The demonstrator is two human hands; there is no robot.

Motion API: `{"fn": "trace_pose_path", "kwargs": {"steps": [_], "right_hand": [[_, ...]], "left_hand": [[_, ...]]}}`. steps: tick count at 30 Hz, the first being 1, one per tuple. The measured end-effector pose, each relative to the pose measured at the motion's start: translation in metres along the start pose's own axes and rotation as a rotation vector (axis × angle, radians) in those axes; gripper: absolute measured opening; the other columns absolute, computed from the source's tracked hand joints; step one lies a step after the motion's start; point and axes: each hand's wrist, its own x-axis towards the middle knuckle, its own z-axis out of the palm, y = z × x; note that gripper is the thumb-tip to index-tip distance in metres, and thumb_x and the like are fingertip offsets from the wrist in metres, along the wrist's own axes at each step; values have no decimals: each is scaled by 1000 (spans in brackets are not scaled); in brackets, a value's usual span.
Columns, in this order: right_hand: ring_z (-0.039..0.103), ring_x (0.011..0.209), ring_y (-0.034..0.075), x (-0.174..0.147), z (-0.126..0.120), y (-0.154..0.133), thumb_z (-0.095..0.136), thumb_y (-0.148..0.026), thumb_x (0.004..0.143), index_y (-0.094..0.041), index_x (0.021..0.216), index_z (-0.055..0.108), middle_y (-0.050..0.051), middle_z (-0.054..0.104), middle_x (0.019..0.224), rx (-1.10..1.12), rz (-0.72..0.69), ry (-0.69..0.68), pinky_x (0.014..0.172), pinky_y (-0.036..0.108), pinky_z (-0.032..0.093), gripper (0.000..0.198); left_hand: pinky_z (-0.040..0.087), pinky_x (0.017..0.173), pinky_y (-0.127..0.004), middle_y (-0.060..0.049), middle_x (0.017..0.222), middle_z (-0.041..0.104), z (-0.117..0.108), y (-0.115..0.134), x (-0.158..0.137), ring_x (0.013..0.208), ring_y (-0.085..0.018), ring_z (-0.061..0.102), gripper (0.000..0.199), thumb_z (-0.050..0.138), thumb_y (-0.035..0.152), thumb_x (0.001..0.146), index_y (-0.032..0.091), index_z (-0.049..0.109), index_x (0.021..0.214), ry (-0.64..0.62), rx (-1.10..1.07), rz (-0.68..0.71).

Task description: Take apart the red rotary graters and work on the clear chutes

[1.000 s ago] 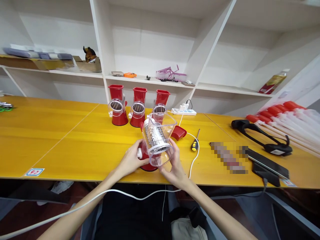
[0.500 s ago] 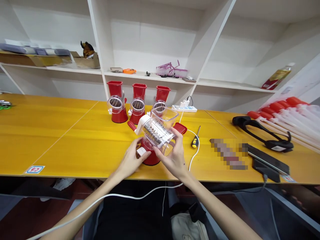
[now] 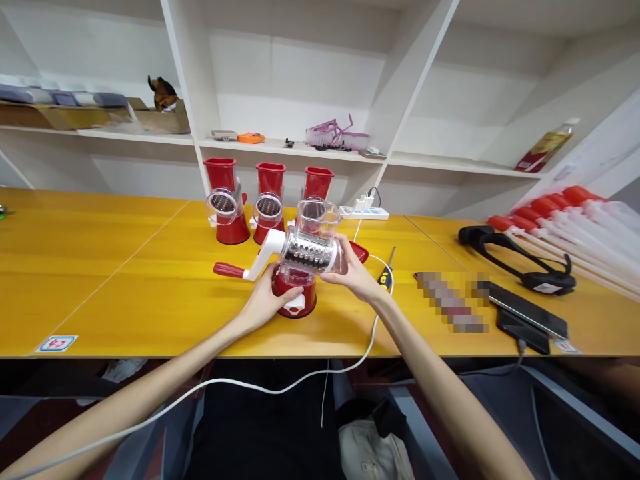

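Note:
A rotary grater with a clear housing, metal drum and red base stands on the table in front of me. Its white crank with a red handle points left. My left hand wraps round the left side of the red base, thumb by the white knob. At the drum's right end, my right hand grips the clear housing between thumb and fingers. Behind that hand lies a red plastic piece, partly hidden.
Three more graters stand in a row behind. To the right are a screwdriver, a black headset, a black phone and several red-capped clear items. A white cable crosses the table edge; a power strip sits behind.
The grater has turned, so the drum lies more level and the crank swings out to the left. My right hand has shifted to the drum's end. The view has moved slightly.

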Motion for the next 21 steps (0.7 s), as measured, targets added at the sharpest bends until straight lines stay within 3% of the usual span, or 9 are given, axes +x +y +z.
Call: {"fn": "trace_pose_path", "kwargs": {"steps": [3,6,11,16,21], "right_hand": [[41,151,12,4,4,-9,83,-60,63,-21,148,33,7,30,158,-113,-6,51,135,32,43,106],[44,146,13,6,14,-18,83,-63,62,-18,147,39,7,39,152,-192,-34,145,137,35,39,106],[57,124,8,17,16,-15,85,-61,57,-13,135,50,8,52,138,-131,-39,128,118,21,51,98],[59,120,3,24,7,-8,87,-53,58,-14,133,51,6,54,135,-96,-59,83,105,9,51,92],[59,121,4,24,8,-9,87,-54,57,-13,132,52,6,52,138,-91,-63,90,108,12,52,92]], "left_hand": [[39,121,-55,-21,143,60,9,2,-10,135,-35,59,75,79,52,80,15,46,137,118,77,-20],[34,124,-56,-22,149,54,14,0,-21,143,-36,52,78,74,55,85,15,40,142,174,128,-28],[38,125,-48,-17,156,51,-2,-7,-26,144,-29,53,67,49,63,98,21,36,149,49,143,2],[12,134,-49,-16,163,43,-27,-9,-15,157,-30,32,74,40,69,100,18,40,153,-39,207,18],[13,135,-42,-9,162,49,-39,-12,6,157,-29,34,81,36,80,96,19,59,145,-165,143,30]]}}
